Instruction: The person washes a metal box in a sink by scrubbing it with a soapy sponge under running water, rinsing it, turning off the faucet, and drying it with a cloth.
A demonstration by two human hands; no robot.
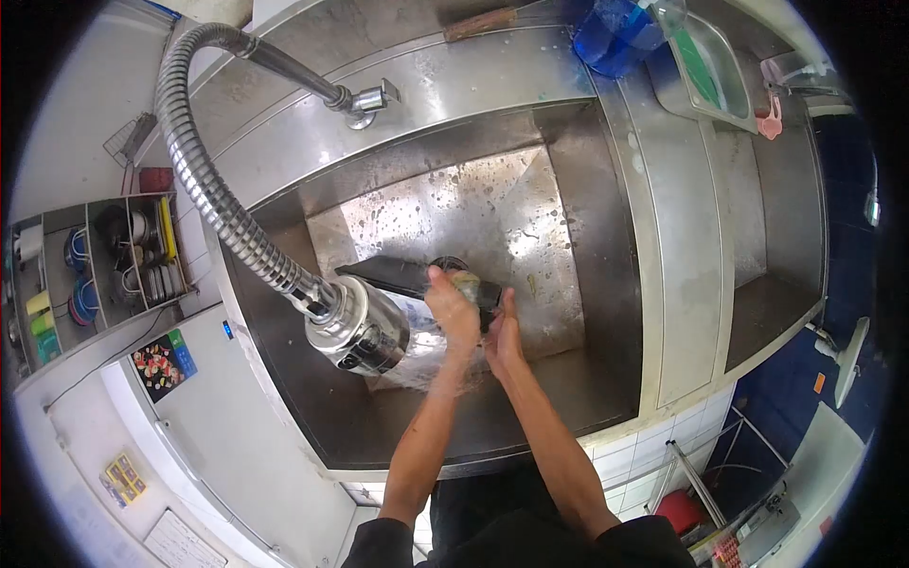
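1. Centre the clock on your hands, 12 pointing away from you. Your right hand (pixel 507 343), at 4 o'clock, is closed on the near end of the long dark piece (pixel 383 273). Hold that end firmly; wet, it will probably slip or swivel.
2. Your left hand (pixel 454 310) looks closed over a pale yellowish pad (pixel 464 281), pressed to the dark piece. Rub flat and evenly along its length, fingertips clear of any edge, as it might be sharp.
3. The dark piece lies between your hands, low in the sink (pixel 611 284), its free end reaching towards 10 o'clock. Tilt it so water runs off away from your sleeves.
4. The spray head (pixel 365 331) hangs at 9 o'clock, water streaming beside your left hand. Work within that stream, without knocking the head.
5. Fingers, splash and blur cover the gripped end, so I cannot tell what the piece is, or how your right fingers wrap underneath. The pad is mostly hidden too.
6. Just beyond, at 11 o'clock, a round dark fitting (pixel 449 262) is partly covered; it may be the drain.
7. Farthest, at 1 o'clock, the blue container (pixel 611 45) is cut off by the view's edge.
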